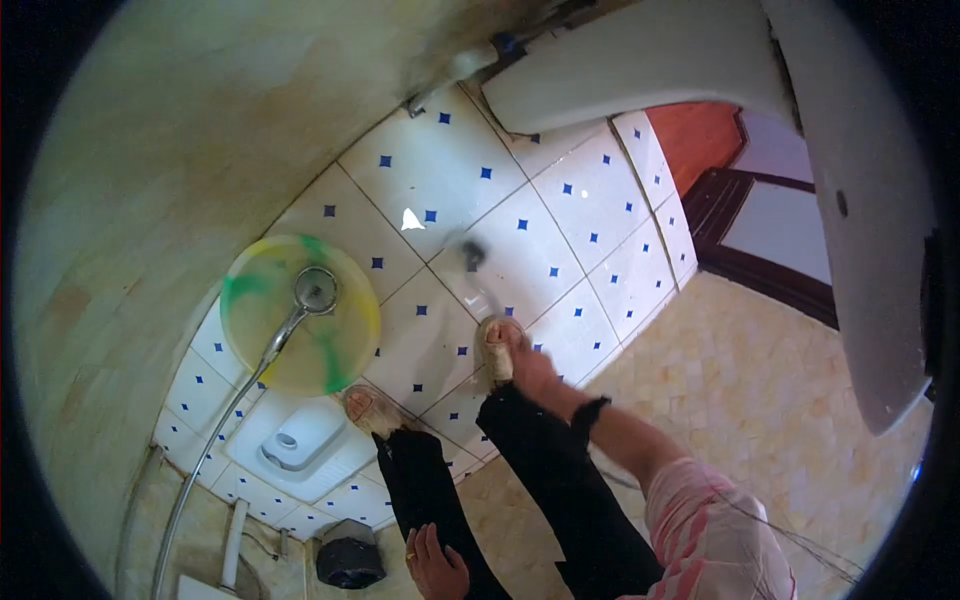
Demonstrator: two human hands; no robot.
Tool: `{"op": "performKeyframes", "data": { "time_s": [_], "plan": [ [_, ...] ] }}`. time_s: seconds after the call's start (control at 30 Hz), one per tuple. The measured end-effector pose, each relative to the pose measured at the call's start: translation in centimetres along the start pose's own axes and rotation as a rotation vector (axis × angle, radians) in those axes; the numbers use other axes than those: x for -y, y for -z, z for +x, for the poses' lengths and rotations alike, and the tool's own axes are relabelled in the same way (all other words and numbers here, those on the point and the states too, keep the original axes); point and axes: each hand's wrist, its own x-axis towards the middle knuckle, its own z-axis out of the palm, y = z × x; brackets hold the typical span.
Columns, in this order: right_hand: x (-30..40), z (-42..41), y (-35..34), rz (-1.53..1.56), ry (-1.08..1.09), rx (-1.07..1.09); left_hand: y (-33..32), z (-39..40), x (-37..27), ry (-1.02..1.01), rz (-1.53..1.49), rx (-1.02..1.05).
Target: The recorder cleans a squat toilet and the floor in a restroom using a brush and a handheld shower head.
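My right hand [532, 367] reaches down beside my right foot, its fingers closed around the thin handle of a blurred tool, perhaps a brush. The tool's dark head [472, 253] is over the white floor tiles [517, 259] with blue diamonds. Motion blur hides its exact shape and whether it touches the floor. My left hand [437, 562] rests on my left leg in black trousers, holding nothing; a ring is on one finger. To the left, a chrome shower head [316, 290] lies across a translucent yellow-green plastic basin [241, 352], its metal hose running down to the lower left.
A white squat toilet [337, 469] is set in the floor left of my left foot. Beyond it stands a black bin [350, 562]. White ceramic washbasin parts [637, 71] overhang at the upper right. A dark wooden door [757, 247] stands at the right, and a tiled wall [150, 187] bounds the left.
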Motion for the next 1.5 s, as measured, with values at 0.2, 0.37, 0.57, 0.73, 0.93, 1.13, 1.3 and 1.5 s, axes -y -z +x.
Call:
{"op": "performKeyframes", "data": {
  "time_s": [0.2, 0.37, 0.57, 0.73, 0.93, 1.13, 1.3, 1.5],
  "plan": [
    [4.4, 5.4, 12.8, -0.158, -0.001, -0.220, 0.6, 0.0, 0.4, -0.026, -0.052, 0.015],
    [0.0, 17.7, 18.4, -0.129, -0.048, -0.567, -0.3, 0.1, 0.0, -0.057, -0.127, -0.023],
    [3.1, 3.6, 2.5, -0.449, 0.208, -0.180, 0.7, 0.5, 0.1, -0.027, -0.151, 0.003],
    [-0.7, -2.6, 5.0, -0.139, -0.010, -0.130, 1.1, 0.1, 0.6, 0.008, -0.127, 0.014],
    [-11.8, 9.6, 13.8, 0.104, -0.454, -0.508, -0.3, 0.7, 0.5, -0.075, -0.129, -0.003],
    [4.3, 0.3, -2.0, -0.539, 0.066, -0.815, -0.6, 0.1, 1.5, -0.047, 0.043, 0.170],
    [6.6, -9.8, -0.6, 0.151, -0.171, 0.165, -1.0, -0.7, 1.9, -0.060, 0.099, 0.108],
    [-14.6, -10.4, 0.2, 0.702, -0.671, -0.208, -1.3, -1.2, 2.5, -0.072, 0.150, 0.158]
  ]
}}
